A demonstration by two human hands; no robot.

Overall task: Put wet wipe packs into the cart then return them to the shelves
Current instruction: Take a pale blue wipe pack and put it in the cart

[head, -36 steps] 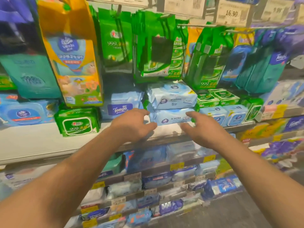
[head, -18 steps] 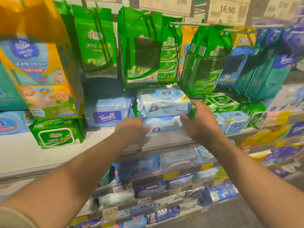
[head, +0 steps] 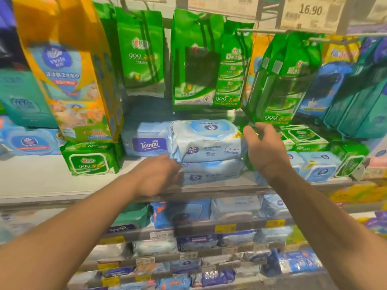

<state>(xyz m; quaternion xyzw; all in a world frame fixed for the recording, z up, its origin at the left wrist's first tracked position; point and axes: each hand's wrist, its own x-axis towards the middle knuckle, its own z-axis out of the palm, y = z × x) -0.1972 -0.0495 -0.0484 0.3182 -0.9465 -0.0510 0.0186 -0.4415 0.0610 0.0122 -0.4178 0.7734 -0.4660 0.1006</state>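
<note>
1. Supermarket shelving fills the view: a pale shelf board (head: 35,178) at chest height carries stacked wet wipe packs, with green hanging refill bags (head: 194,65) on pegs above and more shelves of packs below.
2. No cart shows anywhere, so whether this is the taking or the returning step cannot be told; the hands bracket the pale-blue stack as if to lift or seat it.
3. That stack is two packs: the top pack (head: 206,141) lies on the lower pack (head: 211,170), near the shelf's front edge.
4. At the stack's left end, the left hand (head: 156,176) touches the corner where the two packs meet; its fingers look loosely curled, though blur hides whether they truly grip.
5. Its partner, the right hand (head: 266,151), stands at the right end with fingers spread and relaxed, holding nothing.
6. Next, I judge, both palms must press inward evenly, since soft packs slide on each other.
7. In the way: the Tempo pack (head: 149,143) sits tight against the left side, small green packs (head: 301,137) crowd the right, and one low-hanging green bag (head: 278,84) dangles just above the right hand.
</note>
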